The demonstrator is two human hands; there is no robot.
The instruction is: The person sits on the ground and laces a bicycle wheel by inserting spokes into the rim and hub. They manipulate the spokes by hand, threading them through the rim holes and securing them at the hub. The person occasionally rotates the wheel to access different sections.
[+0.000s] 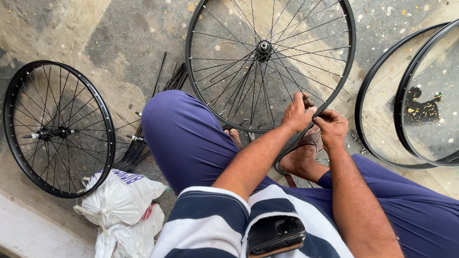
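Both hands pinch the near rim of a spoked wheel (267, 62) lying on the floor: left hand (296, 114) and right hand (332, 128) side by side. Most spokes look laced. Loose spokes (143, 143) remain at left, beside a finished wheel (57, 129); bare rims (406, 95) wait right.

Concrete floor (129, 43); spoked wheels (57, 129), bare rims (382, 124), loose spokes (143, 138), white bags (119, 200)

bare rims (382, 129) cropped right, wheel (267, 62) top cropped
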